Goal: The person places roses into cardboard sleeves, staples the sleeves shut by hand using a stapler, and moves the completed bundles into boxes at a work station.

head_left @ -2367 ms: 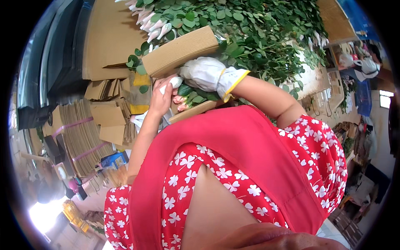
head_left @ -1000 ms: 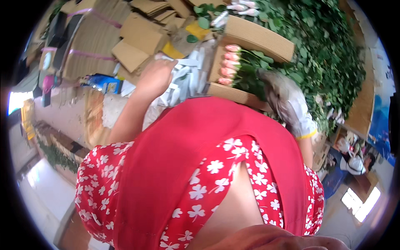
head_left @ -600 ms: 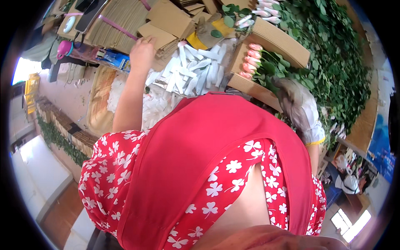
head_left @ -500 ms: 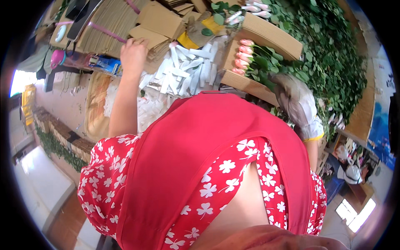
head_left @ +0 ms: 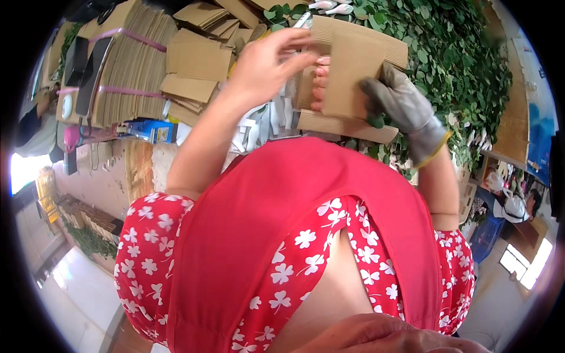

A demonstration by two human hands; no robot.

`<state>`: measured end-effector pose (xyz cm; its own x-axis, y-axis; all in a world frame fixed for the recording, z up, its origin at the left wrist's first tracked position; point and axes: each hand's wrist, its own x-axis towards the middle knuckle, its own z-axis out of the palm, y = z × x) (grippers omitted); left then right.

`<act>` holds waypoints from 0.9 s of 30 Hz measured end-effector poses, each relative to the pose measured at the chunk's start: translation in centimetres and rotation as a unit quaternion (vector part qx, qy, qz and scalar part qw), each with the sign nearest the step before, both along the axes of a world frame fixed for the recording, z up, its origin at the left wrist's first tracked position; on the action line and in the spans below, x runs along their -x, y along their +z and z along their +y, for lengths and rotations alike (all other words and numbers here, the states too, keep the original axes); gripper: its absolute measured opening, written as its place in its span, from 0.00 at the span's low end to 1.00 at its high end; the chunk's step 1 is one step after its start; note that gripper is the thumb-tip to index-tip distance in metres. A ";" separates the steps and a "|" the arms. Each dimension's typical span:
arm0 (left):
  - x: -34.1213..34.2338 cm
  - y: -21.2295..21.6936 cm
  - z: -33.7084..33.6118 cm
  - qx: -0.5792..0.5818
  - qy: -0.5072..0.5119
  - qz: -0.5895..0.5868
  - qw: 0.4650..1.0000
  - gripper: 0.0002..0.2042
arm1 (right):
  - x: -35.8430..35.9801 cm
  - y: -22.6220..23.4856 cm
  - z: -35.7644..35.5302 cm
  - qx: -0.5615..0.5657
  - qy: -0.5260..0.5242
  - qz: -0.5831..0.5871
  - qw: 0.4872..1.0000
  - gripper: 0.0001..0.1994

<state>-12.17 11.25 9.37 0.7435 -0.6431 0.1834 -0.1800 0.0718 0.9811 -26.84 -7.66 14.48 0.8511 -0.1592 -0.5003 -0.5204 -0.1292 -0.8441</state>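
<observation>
A row of pink roses (head_left: 320,88) lies on a corrugated cardboard wrap (head_left: 347,126). A flat brown cardboard sheet (head_left: 356,67) covers their stems, and the blooms peek out along its left edge. My right hand (head_left: 406,100), in a grey-white glove with a yellow cuff, grips the sheet's right side; some of its fingers are hard to make out. My bare left hand (head_left: 265,66) hovers beside the wrap's left end, thumb and fingers apart, slightly blurred, holding nothing that I can see.
Leafy stems (head_left: 453,65) heap up on the right. Cardboard sheets (head_left: 197,59) lie loose at the left, beside a strapped cardboard stack (head_left: 132,65). White netting sleeves (head_left: 273,120) sit below my left hand. A blue box (head_left: 150,130) stands near the stack. Another person (head_left: 529,203) is at far right.
My left hand has moved right from the cardboard pile to the roses. A cardboard sheet now lies over the stems, and my gloved right hand has come up onto it.
</observation>
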 end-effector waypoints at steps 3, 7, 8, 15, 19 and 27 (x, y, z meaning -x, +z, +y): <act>-1.3 -2.5 1.1 -0.168 -0.004 -0.191 0.967 0.06 | 0.6 -1.6 -2.6 -0.124 -0.059 0.135 0.981 0.13; 0.8 -4.9 -3.2 -0.126 -0.301 -0.334 0.884 0.25 | -2.4 -7.0 -3.1 0.037 0.082 0.252 0.964 0.15; 0.9 -5.7 -3.3 -0.126 -0.303 -0.331 0.885 0.25 | -2.8 -6.9 -2.1 0.340 0.176 0.132 0.914 0.17; 1.8 -5.6 -4.8 -0.288 -0.368 -0.351 0.811 0.38 | -1.7 -5.6 0.0 0.366 0.355 0.146 0.848 0.08; 1.8 -3.1 -5.7 -0.503 -0.413 -0.217 0.728 0.39 | -2.8 -3.1 -2.0 0.455 0.174 -0.138 0.862 0.15; 2.6 -5.6 -2.4 -0.254 -0.219 -0.529 0.780 0.33 | -0.7 -4.9 -0.9 0.504 0.252 -0.096 0.821 0.11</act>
<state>-14.82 8.83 3.74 0.0385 -0.9823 0.1831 -0.9750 0.0032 0.2223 -26.15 -8.53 9.61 0.9837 -0.0134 -0.1794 -0.0564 -0.9699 -0.2369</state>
